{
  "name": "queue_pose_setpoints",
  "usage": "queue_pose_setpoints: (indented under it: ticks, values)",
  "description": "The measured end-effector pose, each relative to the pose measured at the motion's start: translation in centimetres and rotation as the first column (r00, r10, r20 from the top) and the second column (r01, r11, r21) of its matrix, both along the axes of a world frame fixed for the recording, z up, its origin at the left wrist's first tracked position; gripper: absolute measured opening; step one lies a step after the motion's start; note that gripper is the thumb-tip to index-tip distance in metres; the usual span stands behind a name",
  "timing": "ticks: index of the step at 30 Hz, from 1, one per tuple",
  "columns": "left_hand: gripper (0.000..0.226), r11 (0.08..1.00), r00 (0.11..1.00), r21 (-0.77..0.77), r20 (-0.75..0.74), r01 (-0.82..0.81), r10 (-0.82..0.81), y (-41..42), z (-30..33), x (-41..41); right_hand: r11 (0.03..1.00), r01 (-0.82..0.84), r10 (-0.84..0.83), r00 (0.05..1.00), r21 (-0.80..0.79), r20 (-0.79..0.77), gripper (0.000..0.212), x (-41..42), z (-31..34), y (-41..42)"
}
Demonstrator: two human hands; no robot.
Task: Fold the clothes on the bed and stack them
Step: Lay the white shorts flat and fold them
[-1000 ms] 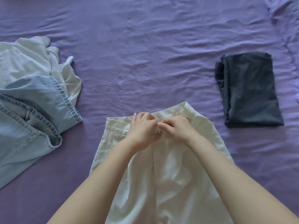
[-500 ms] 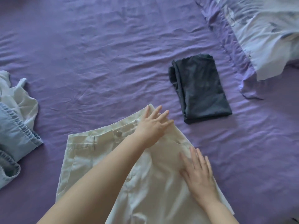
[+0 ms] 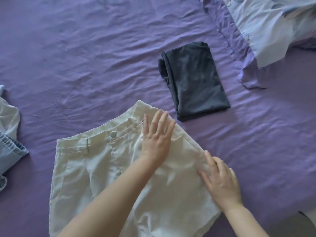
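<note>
Cream-white trousers (image 3: 89,170) lie flat on the purple bed sheet (image 3: 89,62), waistband away from me, button fastened. My left hand (image 3: 156,137) rests flat, fingers spread, on the right part of the waistband. My right hand (image 3: 220,182) lies flat on the trousers' right edge, fingers apart. A folded dark grey garment (image 3: 195,81) sits just beyond the trousers to the right. Unfolded light blue denim and a white garment (image 3: 10,134) peek in at the left edge.
A pale blue and purple pillow (image 3: 266,29) lies at the top right. Wrinkled purple sheet stretches across the far side of the bed. A dark patch (image 3: 304,224) shows at the bottom right corner.
Both hands left the waistband button and spread flat on the trousers, the right one sliding down the right edge. My view swung right, bringing the pillow in and pushing the denim pile out.
</note>
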State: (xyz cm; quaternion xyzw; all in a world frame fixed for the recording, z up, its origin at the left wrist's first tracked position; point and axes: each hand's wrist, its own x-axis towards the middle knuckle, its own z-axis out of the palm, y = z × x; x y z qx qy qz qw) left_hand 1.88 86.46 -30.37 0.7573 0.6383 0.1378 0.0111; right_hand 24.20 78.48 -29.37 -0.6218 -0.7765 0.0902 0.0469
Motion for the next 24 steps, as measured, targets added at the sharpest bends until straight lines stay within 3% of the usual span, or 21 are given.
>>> queue_pose_setpoints:
  ticks: [2, 6, 8, 13, 15, 18, 21, 24]
  values:
    - [0.045, 0.997, 0.996, 0.006, 0.049, 0.079, -0.08, -3.7, 0.0, 1.4, 0.998, -0.012, 0.012, 1.0, -0.059, 0.003, 0.063, 1.0, 0.0, -1.5]
    - [0.059, 0.946, 0.972, -0.245, -0.042, 0.212, -0.229, -8.7, -0.3, 3.0, 0.976, -0.118, 0.133, 0.988, -0.182, 0.077, 0.106, 2.8, 0.3, -0.7]
    - [0.065, 0.929, 0.971, -0.315, -0.067, 0.197, -0.228, -9.2, -0.8, 3.0, 0.986, -0.125, 0.135, 0.987, -0.11, 0.09, 0.1, 3.3, -0.1, -0.1]
    - [0.076, 0.899, 0.968, -0.392, -0.068, 0.196, -0.241, -8.7, -1.5, 3.1, 0.979, -0.14, 0.12, 0.983, 0.15, 0.137, 0.054, 1.0, -0.6, -1.5]
    - [0.079, 0.895, 0.967, -0.399, -0.069, 0.2, -0.246, -8.4, -2.0, 3.1, 0.974, -0.203, 0.195, 0.977, 0.103, 0.084, 0.047, -1.0, -1.3, -2.9]
    - [0.085, 0.872, 0.953, -0.432, -0.082, 0.23, -0.292, -7.2, -2.0, 2.6, 0.96, -0.274, 0.278, 0.958, -0.06, 0.074, 0.059, -0.6, -3.1, -4.2]
    - [0.089, 0.861, 0.952, -0.468, -0.114, 0.2, -0.283, -6.6, -1.1, 2.8, 0.955, -0.278, 0.289, 0.95, -0.106, 0.115, 0.065, 1.8, -3.1, -4.0]
    - [0.079, 0.901, 0.985, -0.41, -0.036, 0.139, -0.169, -10.2, 0.1, 3.6, 0.97, -0.186, 0.21, 0.964, -0.154, 0.161, 0.063, 1.6, -1.6, -4.7]
